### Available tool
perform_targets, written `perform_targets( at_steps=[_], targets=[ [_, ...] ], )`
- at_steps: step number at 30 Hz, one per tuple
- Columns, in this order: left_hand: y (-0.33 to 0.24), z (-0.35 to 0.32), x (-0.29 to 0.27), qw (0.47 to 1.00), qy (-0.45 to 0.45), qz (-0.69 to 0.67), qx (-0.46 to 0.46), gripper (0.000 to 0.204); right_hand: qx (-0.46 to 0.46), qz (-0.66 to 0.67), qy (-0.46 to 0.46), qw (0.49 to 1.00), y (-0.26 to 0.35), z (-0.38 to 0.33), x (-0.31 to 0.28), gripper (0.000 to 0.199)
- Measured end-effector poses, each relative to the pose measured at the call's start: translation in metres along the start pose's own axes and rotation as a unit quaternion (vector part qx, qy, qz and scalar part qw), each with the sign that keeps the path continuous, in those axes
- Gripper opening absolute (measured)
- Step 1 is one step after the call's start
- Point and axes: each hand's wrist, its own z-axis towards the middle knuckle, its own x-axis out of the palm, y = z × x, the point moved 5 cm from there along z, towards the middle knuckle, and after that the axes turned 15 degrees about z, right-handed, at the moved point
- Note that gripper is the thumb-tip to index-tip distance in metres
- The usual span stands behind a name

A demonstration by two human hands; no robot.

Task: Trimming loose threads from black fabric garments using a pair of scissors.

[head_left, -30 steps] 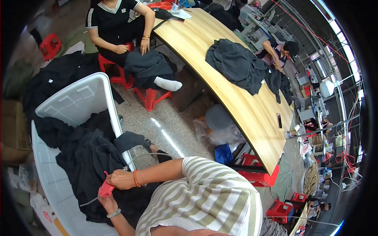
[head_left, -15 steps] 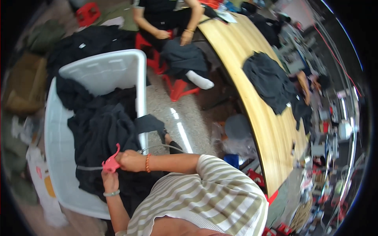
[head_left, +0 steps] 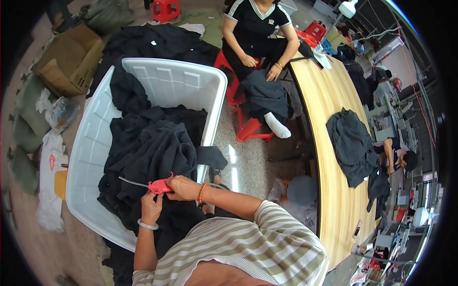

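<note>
A pink air blow gun (head_left: 160, 186) with a thin metal nozzle (head_left: 132, 182) is held over the heap of black garments (head_left: 155, 148). My right hand (head_left: 183, 188) is closed around its rear end, where a grey hose runs back under my forearm. Against the front underside of the gun, the fingers of my left hand (head_left: 151, 208) are closed in a pinch. The garments fill much of a large white plastic bin (head_left: 218, 78), and one dark flap hangs over its right rim.
Beyond the bin, a person (head_left: 260, 38) sits on a red stool, dark cloth over the legs. A wooden table (head_left: 334, 209) on the right bears a dark garment pile (head_left: 350, 148). A cardboard box (head_left: 71, 57) and sacks stand on the left.
My view has swung, so the surroundings sit further right and lower. Both hands still hold the blow gun, whose nozzle now tilts upward toward its tip.
</note>
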Motion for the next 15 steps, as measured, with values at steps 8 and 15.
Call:
perform_targets(
  at_steps=[8,15],
  targets=[
    [0.017,-0.005,0.006,0.999,0.009,-0.024,-0.037,0.015,-0.007,-0.001,0.074,0.997,-0.013,0.004,0.009,0.013],
    [0.020,-0.012,0.006,0.996,-0.022,0.089,-0.018,0.019,0.017,-0.044,0.034,0.998,-0.011,0.010,0.012,0.011]
  ],
)
